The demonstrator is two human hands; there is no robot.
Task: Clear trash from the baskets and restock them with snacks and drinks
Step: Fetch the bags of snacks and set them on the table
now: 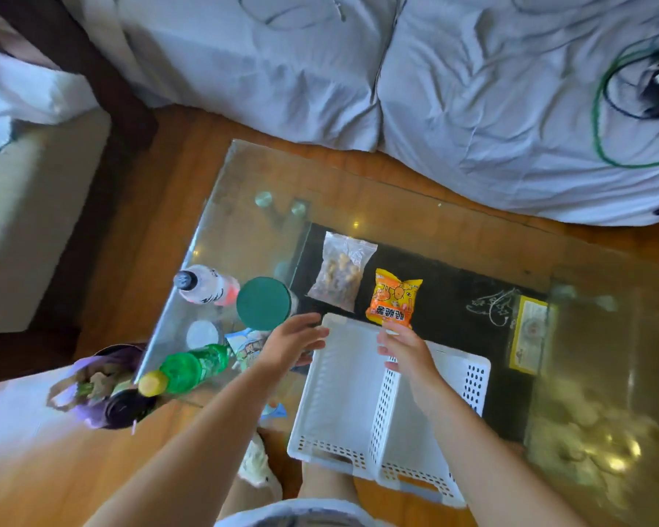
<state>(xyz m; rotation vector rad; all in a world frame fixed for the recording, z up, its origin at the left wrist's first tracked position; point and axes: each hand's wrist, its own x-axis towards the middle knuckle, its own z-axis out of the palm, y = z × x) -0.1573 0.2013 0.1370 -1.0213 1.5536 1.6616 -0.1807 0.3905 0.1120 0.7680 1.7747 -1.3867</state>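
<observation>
Hands, left (292, 342) and right (406, 349), hover loosely open, holding nothing, over two white perforated plastic baskets (343, 393) on the glass bench (453, 230).

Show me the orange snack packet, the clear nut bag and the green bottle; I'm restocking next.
orange snack packet (393, 301): head view, printed front.
clear nut bag (339, 273): head view, nuts showing through the middle.
green bottle (191, 367): head view, shoulder below the yellow cap.
</observation>
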